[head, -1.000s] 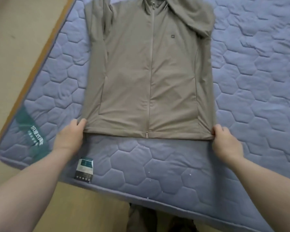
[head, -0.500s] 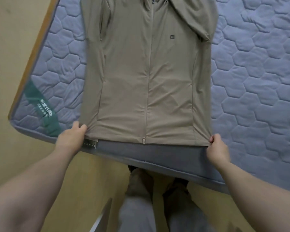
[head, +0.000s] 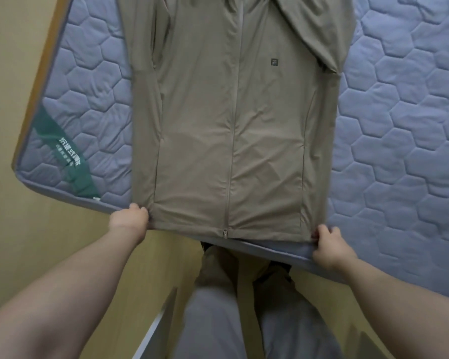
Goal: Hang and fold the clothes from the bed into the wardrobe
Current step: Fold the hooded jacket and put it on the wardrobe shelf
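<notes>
jacket: tan zip-up jacket [head: 205,125], front up, zip closed to the pull [head: 225,233]. It lies flat on the mattress [head: 399,125] with its hem at the mattress's near edge; the collar end runs out of frame toward the far side.
left hand: left hand [head: 128,220] at the hem corner nearest the mattress's green-labelled corner [head: 68,151]; fingers [head: 140,209] curled tight on the fabric.
right hand: right hand [head: 331,248] at the other hem corner, over the mattress's near edge; fingers [head: 322,230] pinch the cloth.
why held so: my read is that gripping both corners stretches the hem toward the near edge, which flattens the body and squares it for folding.
sleeves: one lies straight along the side toward the labelled corner; the other doubles back over the shoulder, further up the mattress.
step: likely smoothing before the first fold. Wardrobe not in view.
risk: the fabric looks thin and slick, and the hem is right at the mattress edge, so more pull could slide it off.
</notes>
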